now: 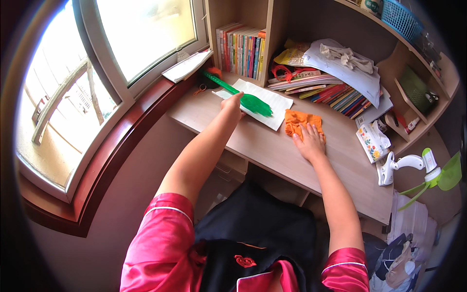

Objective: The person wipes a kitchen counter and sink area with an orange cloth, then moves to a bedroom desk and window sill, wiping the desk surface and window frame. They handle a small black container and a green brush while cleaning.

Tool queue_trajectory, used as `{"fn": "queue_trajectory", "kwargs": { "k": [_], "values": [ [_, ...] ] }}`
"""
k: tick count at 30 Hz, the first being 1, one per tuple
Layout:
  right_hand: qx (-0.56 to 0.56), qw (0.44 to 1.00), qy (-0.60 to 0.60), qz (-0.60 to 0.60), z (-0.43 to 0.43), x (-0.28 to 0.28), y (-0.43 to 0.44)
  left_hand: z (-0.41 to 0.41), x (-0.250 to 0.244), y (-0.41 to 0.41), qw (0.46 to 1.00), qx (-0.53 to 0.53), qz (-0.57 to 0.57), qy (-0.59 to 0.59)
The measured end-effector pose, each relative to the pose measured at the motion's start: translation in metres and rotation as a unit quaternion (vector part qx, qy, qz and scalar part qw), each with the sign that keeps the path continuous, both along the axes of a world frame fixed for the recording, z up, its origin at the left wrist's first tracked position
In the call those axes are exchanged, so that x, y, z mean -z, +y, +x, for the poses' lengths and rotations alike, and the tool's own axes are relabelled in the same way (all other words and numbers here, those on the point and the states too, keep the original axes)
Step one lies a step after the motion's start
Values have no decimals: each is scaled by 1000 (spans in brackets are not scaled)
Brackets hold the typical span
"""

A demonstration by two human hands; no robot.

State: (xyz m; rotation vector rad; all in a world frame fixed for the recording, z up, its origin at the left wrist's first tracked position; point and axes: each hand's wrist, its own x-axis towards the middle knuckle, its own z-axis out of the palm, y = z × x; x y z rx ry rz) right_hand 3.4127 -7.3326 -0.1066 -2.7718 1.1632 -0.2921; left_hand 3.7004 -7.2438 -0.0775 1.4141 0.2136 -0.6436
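My left hand (232,105) grips the near edge of a white paper pad (271,94). Its thumb lies over the top, by the neck of a green plastic swatter with a long handle (253,104). The swatter's broad end rests across the pad, and its handle runs toward the window corner. How far my fingers reach beneath the pad is hidden. To the right, my right hand (312,142) lies flat with fingers spread on a crumpled orange cloth (303,122) on the wooden desk (262,149).
Upright books (240,51) fill a shelf cubby. A leaning book stack (339,96) carries loose papers and a whitish cloth. A tissue pack (373,142) and a white clip-on fan with green blades (405,164) sit at the right. The window sill (120,142) borders the left.
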Motion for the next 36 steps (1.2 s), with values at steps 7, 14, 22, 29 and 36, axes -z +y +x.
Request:
{"fn": "queue_trajectory", "kwargs": {
  "k": [7, 14, 22, 29, 36],
  "values": [
    [-8, 1000, -11, -5, -7, -3, 4, 6, 11, -45, 987, -92, 57, -121],
    [-23, 999, -24, -8, 3, -5, 8, 53, 25, -35, 976, -45, 146, -152],
    [-6, 1000, 16, -2, -5, 0, -4, -7, 6, 123, 978, 144, -38, -146],
    [-67, 998, 12, 16, 69, 2, 14, -7, 34, 233, 968, 112, -135, -181],
    [-73, 997, 1, 33, 215, -3, 4, -6, 73, 270, 943, 91, -287, -143]
  ]
}}
